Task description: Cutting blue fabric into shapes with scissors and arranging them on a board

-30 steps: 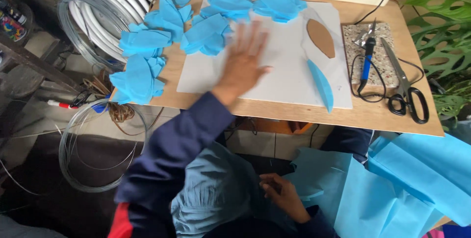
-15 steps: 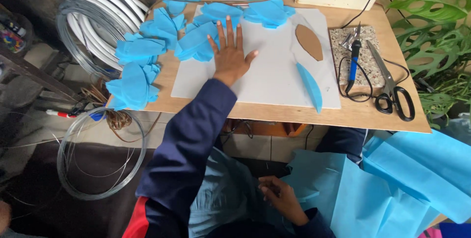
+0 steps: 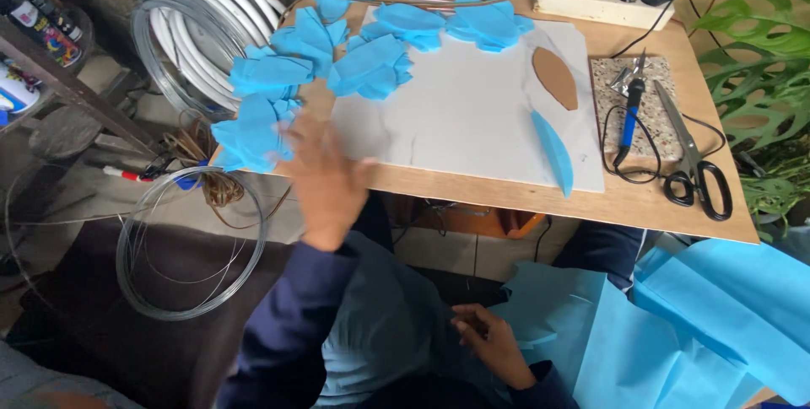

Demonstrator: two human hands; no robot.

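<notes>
Blue petal pieces (image 3: 253,135) lie beside our left hand (image 3: 325,177), fingers spread, now drawn back off the white sheet (image 3: 464,114); our right hand (image 3: 489,343), loosely curled, rests on blue fabric (image 3: 591,333).

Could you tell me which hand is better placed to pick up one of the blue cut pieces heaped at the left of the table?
Probably the left hand: it hovers open at the table edge beside the blue cut pieces. The right hand is down in the lap on blue fabric.
</notes>
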